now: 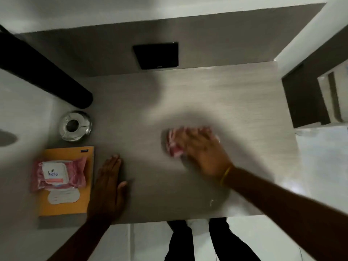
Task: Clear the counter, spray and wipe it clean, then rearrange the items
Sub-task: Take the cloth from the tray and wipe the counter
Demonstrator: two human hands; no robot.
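A pink-and-white cloth (174, 145), blurred, is pressed flat under the spread right hand (202, 150) mid-tabletop (235, 102); the left hand (109, 187) is laid open, empty, near the front edge.

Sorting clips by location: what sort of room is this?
Probably a hotel or guest room: a built-in grey counter, a steel ashtray and a wet-wipes pack on an orange folder.

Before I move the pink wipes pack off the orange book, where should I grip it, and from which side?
Grip the wipes pack across its two long edges, coming straight down from above. It lies flat on the orange book, so nothing can slide beneath it, and its crinkled ends look too soft to hold firmly. The left hand, lying flat beside the book, is probably nearest.
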